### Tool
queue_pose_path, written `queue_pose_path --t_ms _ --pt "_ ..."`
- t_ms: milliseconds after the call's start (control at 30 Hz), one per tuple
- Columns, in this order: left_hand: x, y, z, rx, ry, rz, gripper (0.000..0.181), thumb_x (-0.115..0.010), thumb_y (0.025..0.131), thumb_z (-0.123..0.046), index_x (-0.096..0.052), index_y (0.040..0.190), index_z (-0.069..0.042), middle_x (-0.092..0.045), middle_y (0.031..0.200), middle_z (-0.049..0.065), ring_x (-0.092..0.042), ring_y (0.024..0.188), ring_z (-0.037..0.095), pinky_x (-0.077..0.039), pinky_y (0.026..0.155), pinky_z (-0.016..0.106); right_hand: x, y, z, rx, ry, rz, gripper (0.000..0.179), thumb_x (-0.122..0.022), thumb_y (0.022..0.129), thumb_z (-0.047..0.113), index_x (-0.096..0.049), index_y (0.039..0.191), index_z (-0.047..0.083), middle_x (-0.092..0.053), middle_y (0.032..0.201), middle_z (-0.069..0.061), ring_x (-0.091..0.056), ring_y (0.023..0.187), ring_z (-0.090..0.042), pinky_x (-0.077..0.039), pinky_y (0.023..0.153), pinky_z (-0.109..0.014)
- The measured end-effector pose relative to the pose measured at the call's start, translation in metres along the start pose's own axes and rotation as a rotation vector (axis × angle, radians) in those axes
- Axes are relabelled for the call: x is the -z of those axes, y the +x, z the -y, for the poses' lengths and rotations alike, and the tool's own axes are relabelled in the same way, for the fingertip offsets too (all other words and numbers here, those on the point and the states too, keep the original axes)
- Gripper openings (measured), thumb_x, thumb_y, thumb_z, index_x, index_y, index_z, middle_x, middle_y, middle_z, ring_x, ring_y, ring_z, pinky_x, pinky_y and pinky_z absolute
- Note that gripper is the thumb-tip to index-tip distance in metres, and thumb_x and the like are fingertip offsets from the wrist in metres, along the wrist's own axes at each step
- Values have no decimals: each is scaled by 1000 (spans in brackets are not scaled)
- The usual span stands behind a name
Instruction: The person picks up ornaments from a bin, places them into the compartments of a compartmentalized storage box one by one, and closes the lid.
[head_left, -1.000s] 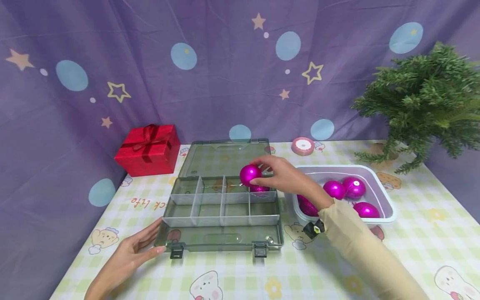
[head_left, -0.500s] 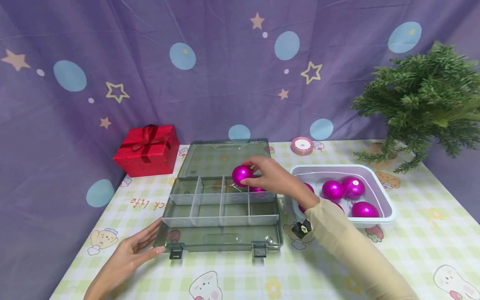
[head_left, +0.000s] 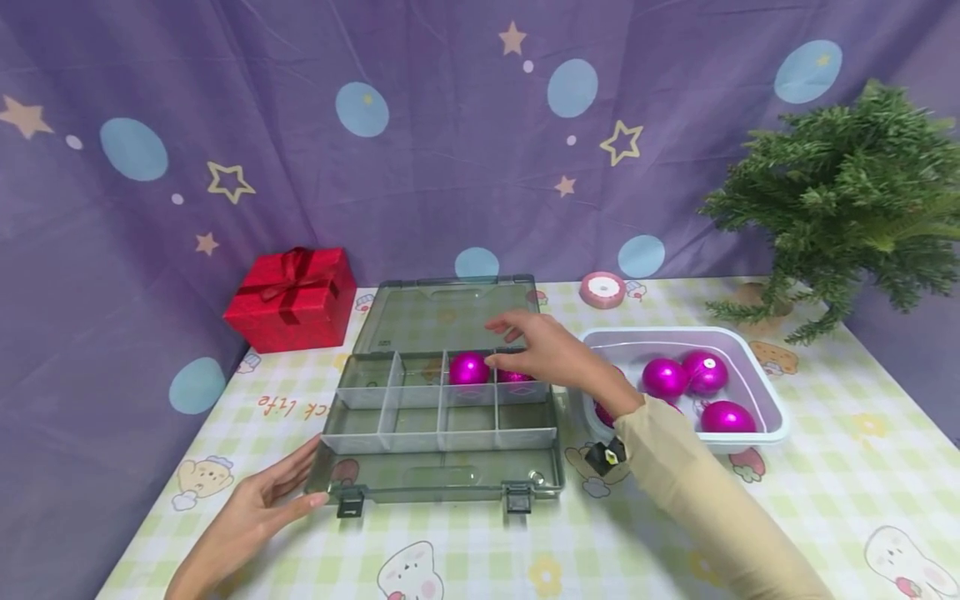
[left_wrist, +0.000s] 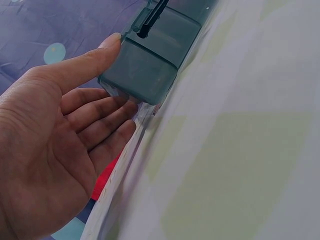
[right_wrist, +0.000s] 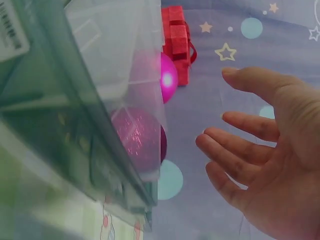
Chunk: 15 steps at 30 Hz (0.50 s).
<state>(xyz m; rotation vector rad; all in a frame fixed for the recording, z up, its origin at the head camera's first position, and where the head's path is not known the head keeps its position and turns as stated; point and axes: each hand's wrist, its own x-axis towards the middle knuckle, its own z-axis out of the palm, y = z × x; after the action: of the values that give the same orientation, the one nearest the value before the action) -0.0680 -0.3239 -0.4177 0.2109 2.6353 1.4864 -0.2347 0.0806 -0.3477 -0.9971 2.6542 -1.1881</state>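
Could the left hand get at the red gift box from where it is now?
Probably yes. The left hand rests open at the organizer's front-left corner, and bare tablecloth lies between it and the gift box.

Head view overlooks table; wrist views close on organizer box (head_left: 442, 392)

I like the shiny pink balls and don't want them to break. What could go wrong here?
The right hand hovers open just above the ball in the organizer box; pulling back carelessly, it might knock the ball out of its shallow compartment. The ball stands taller than the dividers, so the lid may not close over it. The left hand only touches the box's corner, so a bump could slide the box.
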Motion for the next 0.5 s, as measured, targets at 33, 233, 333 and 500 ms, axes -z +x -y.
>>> queue_pose_path --t_ms 33,233,333,500 --pt "0 0 0 -5 1 -1 72 -75 98 -20 -40 158 0 -41 158 17 -41 128 -12 -44 98 9 2 -2 -2 5 5 -6 50 -81 93 23 -65 135 1 -67 132 -13 -65 115 -33 -54 100 -50" --pt "-1 -1 -1 5 9 2 73 -75 98 -23 -39 158 0 -40 158 18 -41 129 -10 -44 98 9 20 -19 -11 44 18 -46 49 -81 91 20 -65 133 -1 -68 128 -15 -67 111 -32 -54 99 -53" --pt "-1 -1 -1 17 12 3 74 -75 98 -24 -39 158 1 -40 158 18 -41 127 -12 -44 98 9 30 -29 -16 37 23 -61 49 -81 91 19 -65 132 -1 -68 128 -15 -66 111 -33 -53 100 -53" --pt "0 -1 -2 22 0 10 74 -75 99 -24 -38 158 0 -39 159 18 -40 128 -10 -43 99 9 46 -47 -24 10 6 -92 44 -81 91 16 -66 129 -2 -68 125 -17 -66 111 -37 -53 99 -55"
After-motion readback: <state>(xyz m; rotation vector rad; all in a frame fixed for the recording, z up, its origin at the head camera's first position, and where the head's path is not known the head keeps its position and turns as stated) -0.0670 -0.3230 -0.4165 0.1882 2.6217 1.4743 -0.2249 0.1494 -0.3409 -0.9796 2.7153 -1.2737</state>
